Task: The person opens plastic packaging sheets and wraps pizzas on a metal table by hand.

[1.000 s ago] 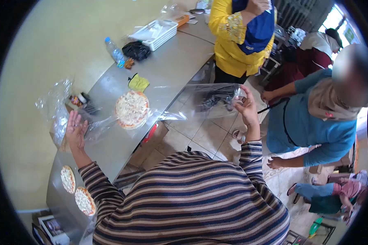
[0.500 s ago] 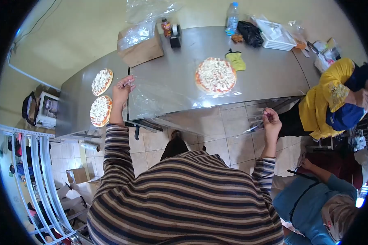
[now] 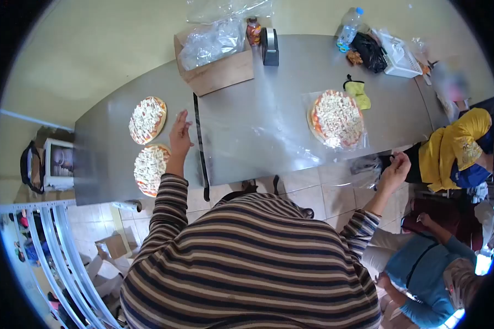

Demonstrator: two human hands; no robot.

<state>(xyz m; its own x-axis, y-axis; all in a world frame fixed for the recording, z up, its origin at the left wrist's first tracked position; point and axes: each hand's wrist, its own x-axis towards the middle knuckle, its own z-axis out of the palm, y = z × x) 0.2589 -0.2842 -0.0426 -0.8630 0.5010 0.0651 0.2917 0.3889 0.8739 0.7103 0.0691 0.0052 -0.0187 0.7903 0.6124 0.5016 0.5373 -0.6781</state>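
My left hand (image 3: 181, 134) is over the steel table near the seam, fingers loosely apart and holding nothing. Close to its left are two uncooked pizzas, an upper one (image 3: 147, 120) and a lower one (image 3: 152, 169), both topped with white shredded cheese over red sauce. My right hand (image 3: 395, 171) is pinched on clear plastic film (image 3: 365, 171), which hangs crumpled off the table's front edge. A third pizza (image 3: 337, 119) lies on the right part of the table with clear plastic around it. Whether that plastic joins the film in my hand, I cannot tell.
On the steel table (image 3: 241, 137) stand a cardboard box (image 3: 222, 74) of plastic bags, a tape dispenser (image 3: 269, 48), a sauce bottle (image 3: 253, 32), a yellow-green cloth (image 3: 358, 94), a water bottle (image 3: 348, 30) and a white basket (image 3: 396, 54). Two people are at the right.
My left hand has let go of the film and its fingers have loosened. My right hand has moved rightward with the film. The whole view has shifted, putting the table items further right.
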